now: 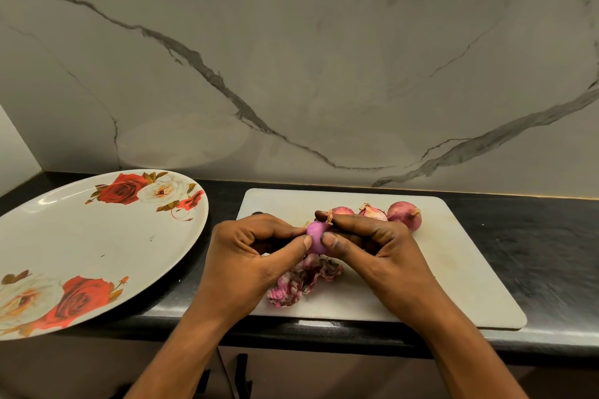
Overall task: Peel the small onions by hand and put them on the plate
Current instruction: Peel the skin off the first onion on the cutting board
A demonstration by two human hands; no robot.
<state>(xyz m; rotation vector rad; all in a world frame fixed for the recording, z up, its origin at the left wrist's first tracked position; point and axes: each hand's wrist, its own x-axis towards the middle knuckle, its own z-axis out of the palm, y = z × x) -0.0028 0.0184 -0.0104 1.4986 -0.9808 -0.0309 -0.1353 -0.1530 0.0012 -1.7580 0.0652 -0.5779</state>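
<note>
Grey-veined white marble wall [324, 74] rises behind a black stone countertop [534, 236], and on that counter lies a white plastic cutting board with rounded corners [453, 269].

Held just above the middle of the board is a small, glossy purple peeled onion [315, 236], caught between both hands. Its long axis runs roughly from 12 to 6 o'clock in the view, and a dry tan scrap of skin [330, 217] clings at its upper end, toward 1 o'clock.

The left hand [256, 253] pinches the onion from 9 o'clock with curled thumb and forefinger. The right hand [372, 243] grips it from 3 o'clock, thumb pressed on its side and forefinger hooked over the top.

At 6 o'clock from the onion, a crumpled heap of pink-and-white papery peels [301, 282] lies on the board.

At 1 to 2 o'clock, near the board's far edge, three unpeeled reddish-pink small onions [405, 214] sit in a row. The one closest to the hands is partly hidden behind the right forefinger, and the farthest points its dried tip toward 3 o'clock.

At 9 o'clock from the board, a large round white plate printed with red and cream roses [97, 236] rests on the counter.
</note>
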